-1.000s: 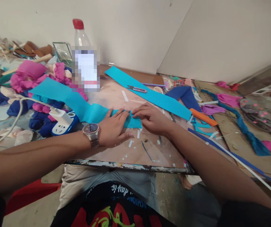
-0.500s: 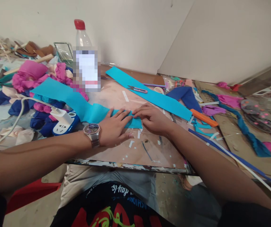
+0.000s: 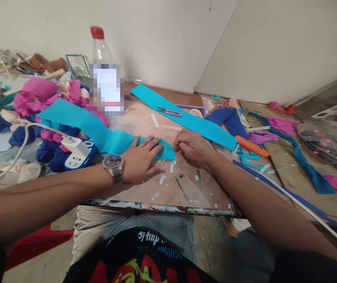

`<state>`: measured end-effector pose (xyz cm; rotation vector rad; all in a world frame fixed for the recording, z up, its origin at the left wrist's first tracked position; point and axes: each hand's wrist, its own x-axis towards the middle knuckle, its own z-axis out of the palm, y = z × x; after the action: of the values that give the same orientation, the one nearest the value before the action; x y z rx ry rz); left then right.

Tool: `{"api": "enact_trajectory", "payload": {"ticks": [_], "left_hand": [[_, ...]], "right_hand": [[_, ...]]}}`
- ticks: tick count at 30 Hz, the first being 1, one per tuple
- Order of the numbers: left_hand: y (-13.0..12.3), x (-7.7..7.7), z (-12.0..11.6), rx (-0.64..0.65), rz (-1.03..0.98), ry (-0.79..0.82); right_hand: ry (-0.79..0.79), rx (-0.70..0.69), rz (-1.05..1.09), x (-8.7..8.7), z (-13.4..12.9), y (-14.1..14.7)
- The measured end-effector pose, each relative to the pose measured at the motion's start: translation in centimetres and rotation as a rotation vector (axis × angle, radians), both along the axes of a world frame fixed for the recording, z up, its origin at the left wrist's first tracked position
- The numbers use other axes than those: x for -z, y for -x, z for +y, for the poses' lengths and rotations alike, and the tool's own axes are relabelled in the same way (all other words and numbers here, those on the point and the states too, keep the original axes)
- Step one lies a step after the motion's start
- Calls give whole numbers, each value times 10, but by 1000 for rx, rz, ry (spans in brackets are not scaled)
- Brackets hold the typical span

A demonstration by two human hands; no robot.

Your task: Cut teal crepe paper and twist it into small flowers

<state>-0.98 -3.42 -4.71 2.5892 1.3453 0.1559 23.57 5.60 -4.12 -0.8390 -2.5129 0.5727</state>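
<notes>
A turquoise fabric strip (image 3: 115,141) runs from the heap at left to the middle of the board, with its right end lying flat and a fold line along it. My left hand (image 3: 143,159), with a watch on the wrist, presses on this strip, fingers spread. My right hand (image 3: 193,147) is closed with curled fingers at the strip's right end; whatever is between the fingertips is hidden. Behind my hands lies a second turquoise strip (image 3: 198,125), with small pink-handled thread snips (image 3: 170,112) resting on it. An orange-handled tool (image 3: 251,146) is at its right end.
A red-capped bottle (image 3: 100,47) stands at the back behind a blurred phone (image 3: 109,88). A power strip (image 3: 78,155) with a plugged cable sits left, beside pink and blue fabric pieces (image 3: 35,96). More scraps and a white stick (image 3: 301,204) lie right.
My right hand has slid right along the turquoise strip to its end, and its fingers are more curled. My left hand stays pressed in place.
</notes>
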Motion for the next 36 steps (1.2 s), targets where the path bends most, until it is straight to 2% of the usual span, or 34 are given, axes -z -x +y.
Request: {"api": "enact_trajectory", "payload": {"ticks": [2,6,22,28,36], "left_hand": [[0,1,0,2,-6,-12],[0,2,-1,1,1,-17],[-1,-1,-1,-1,19,2],[0,1,-1,-2,8,-6],[-1,0,-2,-21,11,-6]], "right_hand": [[-17,35,-6,3,1,0],[-45,-4,-22,8,2,0],[-38,-42,16,7,4,1],[-52,-137,41,8,2,3],[-30,-110,102,7,-1,4]]}}
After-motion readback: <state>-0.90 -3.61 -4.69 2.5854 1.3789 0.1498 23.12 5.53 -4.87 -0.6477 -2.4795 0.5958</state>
